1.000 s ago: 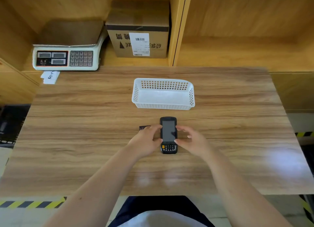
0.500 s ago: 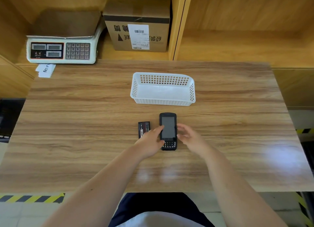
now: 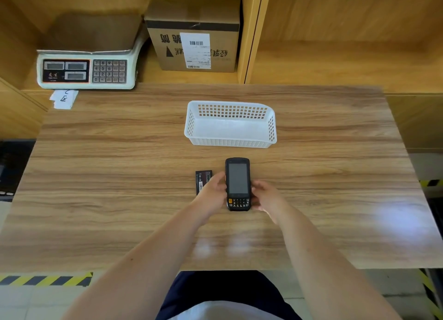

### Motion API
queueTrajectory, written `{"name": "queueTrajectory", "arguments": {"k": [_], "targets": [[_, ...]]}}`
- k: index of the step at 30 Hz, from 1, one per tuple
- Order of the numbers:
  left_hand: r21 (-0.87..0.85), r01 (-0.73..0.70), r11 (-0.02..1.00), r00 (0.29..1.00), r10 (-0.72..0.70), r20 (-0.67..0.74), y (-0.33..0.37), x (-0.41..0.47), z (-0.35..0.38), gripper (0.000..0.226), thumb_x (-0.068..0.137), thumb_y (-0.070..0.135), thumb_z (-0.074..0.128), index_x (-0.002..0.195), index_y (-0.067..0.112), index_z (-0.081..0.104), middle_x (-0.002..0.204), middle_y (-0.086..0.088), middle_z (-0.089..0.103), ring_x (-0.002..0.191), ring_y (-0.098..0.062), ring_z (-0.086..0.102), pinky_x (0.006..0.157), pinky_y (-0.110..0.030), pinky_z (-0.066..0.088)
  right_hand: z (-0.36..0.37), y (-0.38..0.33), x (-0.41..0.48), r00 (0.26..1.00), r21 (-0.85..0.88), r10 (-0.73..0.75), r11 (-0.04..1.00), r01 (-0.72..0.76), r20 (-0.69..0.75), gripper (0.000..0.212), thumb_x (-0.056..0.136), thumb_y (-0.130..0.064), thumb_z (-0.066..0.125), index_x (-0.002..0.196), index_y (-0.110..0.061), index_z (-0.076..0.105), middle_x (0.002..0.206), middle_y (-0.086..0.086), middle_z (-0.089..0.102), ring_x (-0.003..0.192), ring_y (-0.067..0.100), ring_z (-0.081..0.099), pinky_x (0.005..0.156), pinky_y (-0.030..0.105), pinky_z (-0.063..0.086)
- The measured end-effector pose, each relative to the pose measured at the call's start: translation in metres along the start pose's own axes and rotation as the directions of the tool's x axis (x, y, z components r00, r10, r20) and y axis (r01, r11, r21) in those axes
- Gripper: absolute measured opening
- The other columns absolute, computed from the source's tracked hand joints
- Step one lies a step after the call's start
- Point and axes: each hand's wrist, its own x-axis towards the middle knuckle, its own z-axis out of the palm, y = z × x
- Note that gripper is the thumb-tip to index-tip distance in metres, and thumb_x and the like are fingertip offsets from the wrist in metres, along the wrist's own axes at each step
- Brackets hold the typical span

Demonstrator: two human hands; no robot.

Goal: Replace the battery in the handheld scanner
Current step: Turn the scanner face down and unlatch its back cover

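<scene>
The black handheld scanner (image 3: 237, 183) lies screen up on the wooden table (image 3: 119, 176), its dark screen and small keypad facing me. My left hand (image 3: 212, 194) grips its left edge and my right hand (image 3: 266, 195) grips its right edge. A flat black battery (image 3: 202, 179) lies on the table just left of the scanner, partly hidden behind my left hand.
A white perforated plastic basket (image 3: 230, 143) stands beyond the scanner. At the back left sit a weighing scale (image 3: 86, 68) and a paper slip (image 3: 63, 99). A cardboard box (image 3: 194, 39) stands on the shelf behind. Yellow-black floor tape (image 3: 45, 280) runs below the table.
Both hands have closed in on the scanner's sides. My left hand shifted right, uncovering more of the battery. The head camera tilted, so the scene sits slightly lower.
</scene>
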Motion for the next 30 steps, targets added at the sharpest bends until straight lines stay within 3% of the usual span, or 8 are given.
{"name": "queueTrajectory", "arguments": {"k": [3, 9, 12, 17, 20, 23, 26, 30], "targets": [[-0.038, 0.017, 0.999, 1.0, -0.017, 0.005, -0.005, 0.005, -0.001, 0.073, 0.093, -0.004, 0.047, 0.151, 0.032, 0.023, 0.141, -0.006, 0.054, 0.118, -0.02, 0.06, 0.106, -0.042, 0.045, 0.002, 0.0, 0.003, 0.999, 0.12, 0.041, 0.992, -0.041, -0.001, 0.031, 0.1, -0.008, 0.04, 0.125, -0.013, 0.056, 0.103, 0.01, 0.069, 0.083, 0.022, 0.066, 0.077, 0.041, 0.056], [-0.038, 0.033, 0.999, 0.999, -0.032, 0.02, -0.015, 0.013, -0.001, 0.082, 0.087, -0.001, 0.051, 0.15, 0.041, 0.021, 0.147, -0.01, 0.048, 0.134, -0.029, 0.047, 0.11, -0.05, 0.037, 0.005, 0.004, 0.006, 0.998, 0.17, 0.067, 0.983, -0.065, -0.008, 0.03, 0.1, -0.009, 0.038, 0.122, -0.011, 0.058, 0.102, 0.011, 0.067, 0.088, 0.025, 0.065, 0.079, 0.043, 0.055], [-0.036, 0.043, 0.998, 0.999, -0.042, 0.029, -0.015, 0.011, -0.001, 0.09, 0.084, -0.01, 0.051, 0.152, 0.038, 0.017, 0.145, -0.006, 0.05, 0.131, -0.026, 0.05, 0.11, -0.049, 0.038, 0.007, 0.005, 0.003, 0.998, 0.2, 0.061, 0.978, -0.053, -0.035, 0.029, 0.101, -0.007, 0.035, 0.112, -0.014, 0.061, 0.097, 0.01, 0.067, 0.087, 0.024, 0.066, 0.071, 0.037, 0.055], [-0.044, 0.068, 0.997, 0.998, -0.067, 0.019, -0.015, 0.015, 0.0, 0.098, 0.075, -0.017, 0.055, 0.152, 0.032, 0.019, 0.14, -0.006, 0.056, 0.125, -0.022, 0.054, 0.108, -0.047, 0.042, 0.009, 0.015, 0.007, 0.988, 0.256, 0.05, 0.967, -0.012, -0.145, 0.019, 0.1, -0.012, 0.042, 0.108, -0.012, 0.059, 0.106, 0.012, 0.068, 0.092, 0.028, 0.068, 0.077, 0.043, 0.058], [-0.042, 0.066, 0.997, 0.998, -0.065, 0.027, -0.012, 0.016, 0.005, 0.094, 0.077, -0.017, 0.056, 0.152, 0.027, 0.022, 0.136, -0.008, 0.058, 0.114, -0.019, 0.061, 0.103, -0.043, 0.047, 0.008, 0.018, 0.008, 0.978, 0.263, 0.012, 0.964, 0.044, -0.207, 0.016, 0.099, -0.014, 0.046, 0.099, -0.015, 0.062, 0.107, 0.012, 0.069, 0.096, 0.031, 0.067, 0.086, 0.05, 0.055], [-0.034, 0.048, 0.998, 0.998, -0.046, 0.053, -0.013, 0.02, 0.012, 0.088, 0.077, -0.017, 0.055, 0.15, 0.023, 0.029, 0.129, -0.004, 0.064, 0.108, -0.017, 0.065, 0.087, -0.033, 0.054, 0.004, 0.02, 0.009, 0.971, 0.269, -0.017, 0.959, 0.083, -0.237, 0.016, 0.097, -0.014, 0.05, 0.093, -0.02, 0.065, 0.105, 0.011, 0.07, 0.1, 0.033, 0.066, 0.091, 0.055, 0.051], [-0.007, 0.035, 0.999, 0.995, -0.035, 0.092, -0.015, 0.022, 0.02, 0.084, 0.075, -0.014, 0.056, 0.147, 0.024, 0.036, 0.124, 0.001, 0.068, 0.109, -0.018, 0.066, 0.077, -0.029, 0.05, -0.003, 0.021, 0.009, 0.969, 0.264, -0.02, 0.961, 0.087, -0.245, 0.016, 0.096, -0.013, 0.052, 0.093, -0.02, 0.066, 0.104, 0.01, 0.07, 0.1, 0.033, 0.066, 0.093, 0.054, 0.05], [-0.005, 0.02, 1.0, 0.99, -0.019, 0.14, -0.012, 0.027, 0.031, 0.079, 0.082, -0.008, 0.059, 0.15, 0.022, 0.032, 0.138, -0.001, 0.058, 0.121, -0.018, 0.058, 0.1, -0.037, 0.048, -0.013, 0.025, 0.006, 0.966, 0.282, -0.013, 0.955, 0.089, -0.259, 0.016, 0.096, -0.011, 0.052, 0.096, -0.02, 0.065, 0.107, 0.011, 0.069, 0.101, 0.032, 0.065, 0.094, 0.054, 0.05]]}}
